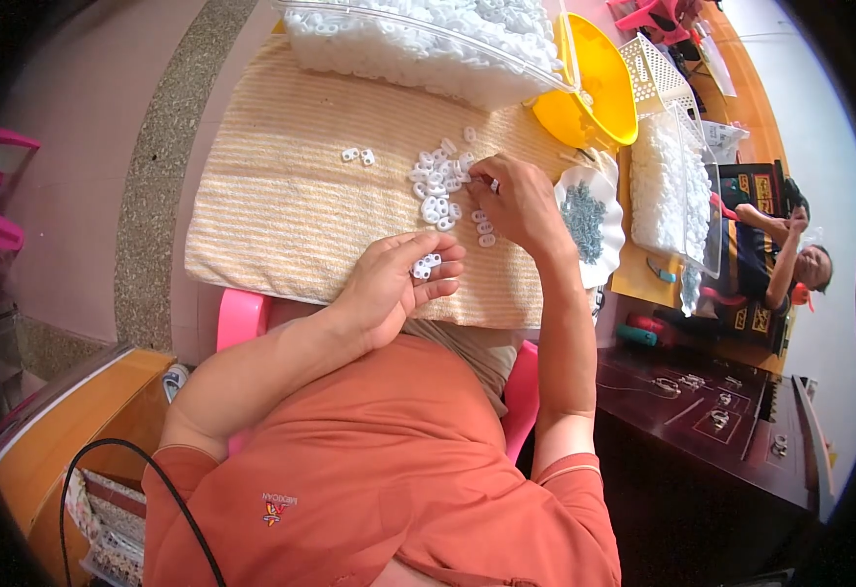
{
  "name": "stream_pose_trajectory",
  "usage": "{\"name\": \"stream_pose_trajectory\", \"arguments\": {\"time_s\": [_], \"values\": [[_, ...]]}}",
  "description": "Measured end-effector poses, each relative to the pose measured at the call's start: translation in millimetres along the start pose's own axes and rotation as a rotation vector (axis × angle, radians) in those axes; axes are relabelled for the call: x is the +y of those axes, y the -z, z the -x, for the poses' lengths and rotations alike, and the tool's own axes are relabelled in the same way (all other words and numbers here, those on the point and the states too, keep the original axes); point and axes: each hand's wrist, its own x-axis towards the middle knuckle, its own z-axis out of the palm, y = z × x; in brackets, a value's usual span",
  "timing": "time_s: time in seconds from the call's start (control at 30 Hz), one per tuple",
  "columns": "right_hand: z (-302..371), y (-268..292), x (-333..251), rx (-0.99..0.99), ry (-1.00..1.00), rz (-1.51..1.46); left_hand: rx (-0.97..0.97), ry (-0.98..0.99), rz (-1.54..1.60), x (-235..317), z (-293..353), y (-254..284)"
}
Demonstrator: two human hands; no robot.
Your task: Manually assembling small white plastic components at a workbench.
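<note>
In my left hand (393, 284), palm up with the fingers curled, sit a few small white plastic pieces with dark holes (427, 265). My right hand (519, 201) reaches to the right edge of a loose pile of similar white oval pieces (435, 186), its thumb and fingers pinched around a white piece (494, 185) that is partly hidden. Just below that hand, a short column of white pieces (486, 231) lies on the striped cloth (281, 196). Two more pieces (358, 156) lie apart, left of the pile.
A clear bin of white pieces (418, 54) stands at the far edge, beside a yellow bowl (599, 73). A scalloped white plate (606, 181) holds grey screws on the right. Beyond it are another filled clear bin (672, 186) and a seated person (780, 245).
</note>
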Motion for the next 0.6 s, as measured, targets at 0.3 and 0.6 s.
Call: {"name": "stream_pose_trajectory", "arguments": {"time_s": [0.3, 0.6], "values": [[25, 7, -8, 0.088, -0.057, -0.273, -0.005, -0.005, 0.004, 0, 1, -1], [51, 19, -42, -0.055, -0.052, -0.558, -0.013, -0.003, 0.077, -1, -1, -1]]}}
